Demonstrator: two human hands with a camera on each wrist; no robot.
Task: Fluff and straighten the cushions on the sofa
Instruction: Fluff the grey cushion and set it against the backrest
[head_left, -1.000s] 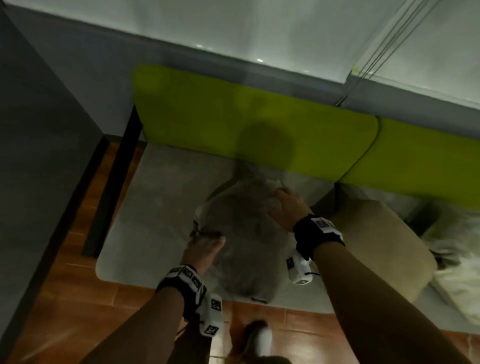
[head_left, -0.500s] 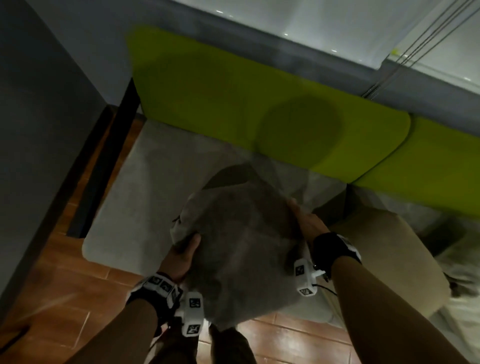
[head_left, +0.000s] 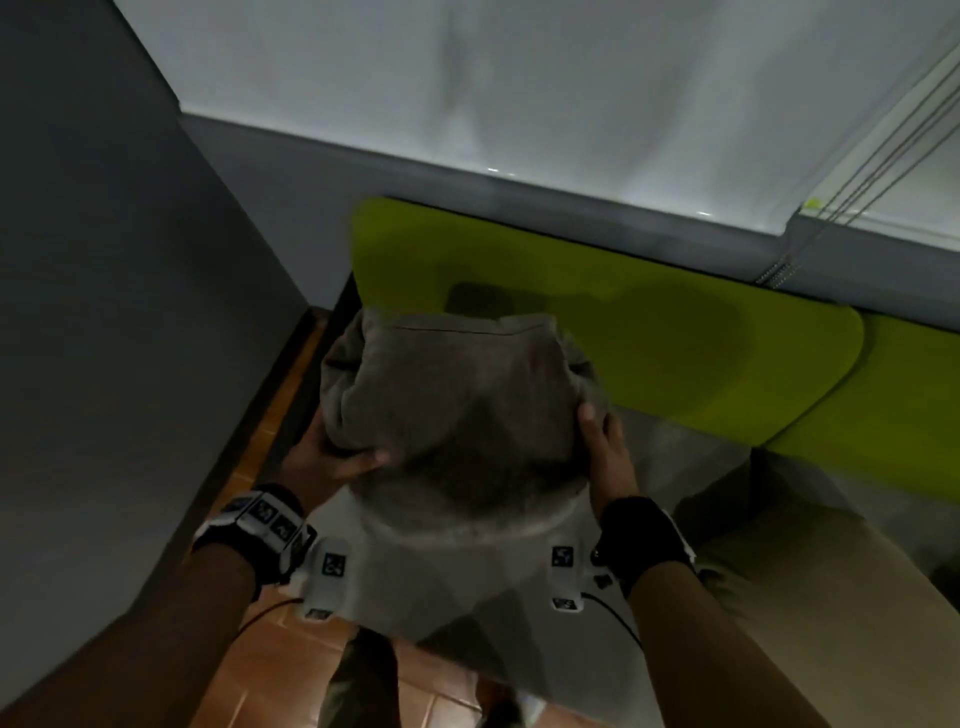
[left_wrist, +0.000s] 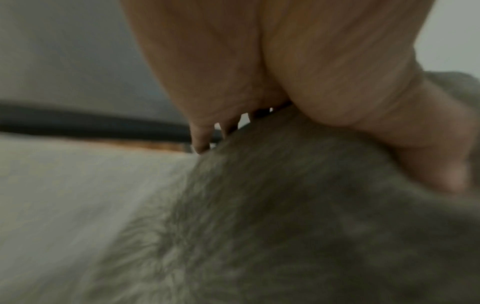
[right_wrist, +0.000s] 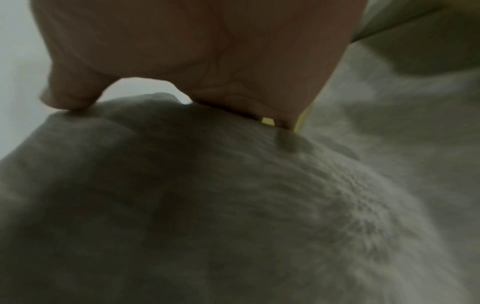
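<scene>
I have the grey furry cushion in both hands. My left hand is curled round its left side, thumb on the front, fingers tucked behind. My right hand squeezes its right side the same way, thumb on the near face. In the wrist views the fur bulges up against each palm, so both holds look tight.

The cushion sits between my hands, lifted up off the grey seat, in front of the green sofa back. It looks wider from hand to hand than from top to bottom, and its seam edge points up and away from me. Both hands are equally close, one at each end.

I think the next move is to push my hands together to puff it up, then set it down against the green back, straight ahead of me. A tan cushion waits on the seat to my right.
</scene>
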